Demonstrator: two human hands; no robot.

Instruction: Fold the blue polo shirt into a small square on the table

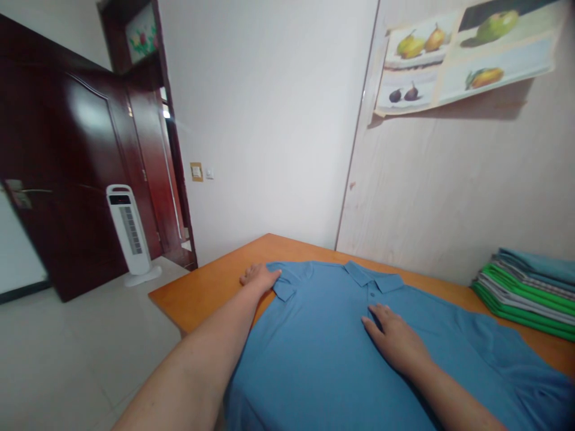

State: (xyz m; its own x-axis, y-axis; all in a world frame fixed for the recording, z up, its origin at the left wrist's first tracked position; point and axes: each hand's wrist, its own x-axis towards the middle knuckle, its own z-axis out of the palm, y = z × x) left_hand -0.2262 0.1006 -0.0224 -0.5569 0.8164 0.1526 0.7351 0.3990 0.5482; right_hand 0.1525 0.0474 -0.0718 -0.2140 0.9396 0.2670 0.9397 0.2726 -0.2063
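A blue short-sleeved polo shirt (323, 347) lies spread front up, its collar toward the wall and its buttons showing below the collar. My left hand (259, 279) is at the edge of the sleeve on the left, thumb stretched over the fabric and fingers apart from it on the table side. On the shirt's chest, just below the collar, rests my right hand (398, 335), open, with its thumb away from the fingers. The other sleeve reaches to the right edge of the view, somewhat wrinkled. The shirt's lower hem is out of view.
The shirt is on an orange-brown wooden table (233, 263) against the wall. At the right stands a stack of folded clothes (530, 293) in green, grey and blue. A white tower fan (130, 233) is on the floor by a dark red door (54, 155).
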